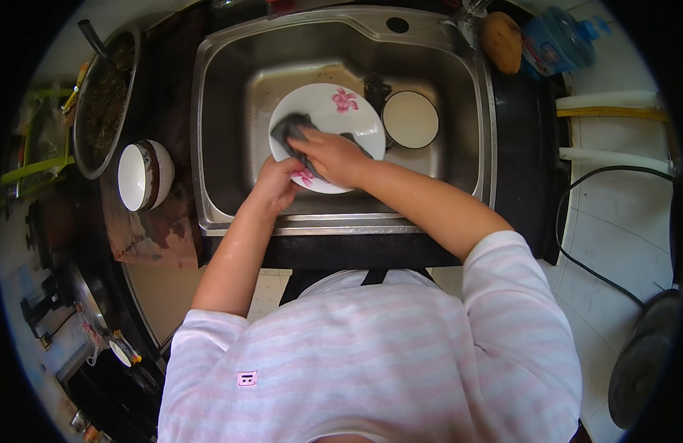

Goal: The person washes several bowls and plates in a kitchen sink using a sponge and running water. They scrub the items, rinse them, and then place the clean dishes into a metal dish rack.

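A white plate with pink flowers (324,105) is held over the stainless steel sink (225,166). My left hand (277,180) grips its lower left rim, thumb on top. My right hand (333,155) presses a dark grey cloth (290,130) onto the plate's face. Right of the plate, a white round bowl or cup with a dark rim (410,119) sits in the sink. Dark scraps (376,88) lie beside it near the drain area. A dark shape shows on the plate behind my right hand; I cannot tell what it is.
Left of the sink stand stacked white bowls (135,176) on a wet brown board (169,238), and a large metal basin (132,88) with dark contents and a handled utensil. At the back right are the faucet (467,25), a potato-like tuber (501,43) and a blue plastic bottle (557,44).
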Action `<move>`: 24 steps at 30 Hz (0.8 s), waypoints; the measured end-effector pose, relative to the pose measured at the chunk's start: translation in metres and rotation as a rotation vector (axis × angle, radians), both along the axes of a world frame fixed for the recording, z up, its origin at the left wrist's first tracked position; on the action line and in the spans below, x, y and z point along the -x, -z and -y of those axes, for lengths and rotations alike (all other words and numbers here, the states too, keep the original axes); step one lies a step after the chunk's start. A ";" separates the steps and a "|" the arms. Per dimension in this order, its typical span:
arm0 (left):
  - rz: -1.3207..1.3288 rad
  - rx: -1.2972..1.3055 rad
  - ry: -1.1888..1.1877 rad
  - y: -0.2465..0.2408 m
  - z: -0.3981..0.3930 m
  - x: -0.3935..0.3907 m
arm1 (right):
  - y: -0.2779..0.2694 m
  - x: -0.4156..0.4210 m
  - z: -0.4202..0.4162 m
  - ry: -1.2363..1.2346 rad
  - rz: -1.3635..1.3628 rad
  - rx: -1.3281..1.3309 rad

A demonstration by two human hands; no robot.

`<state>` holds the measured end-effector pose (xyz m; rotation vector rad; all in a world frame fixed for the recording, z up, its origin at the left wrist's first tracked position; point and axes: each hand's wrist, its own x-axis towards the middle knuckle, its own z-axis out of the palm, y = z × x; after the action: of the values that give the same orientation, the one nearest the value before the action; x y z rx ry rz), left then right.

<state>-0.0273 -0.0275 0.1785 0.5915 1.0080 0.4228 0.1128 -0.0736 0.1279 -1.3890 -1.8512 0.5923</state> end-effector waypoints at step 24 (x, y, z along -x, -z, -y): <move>-0.503 0.274 -0.255 0.087 -0.043 0.016 | 0.027 -0.124 0.045 0.448 0.369 0.647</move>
<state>-0.0433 0.0156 0.0915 0.3239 1.6046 0.3566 0.2365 -0.1188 0.1011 -2.3950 -1.5799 0.7710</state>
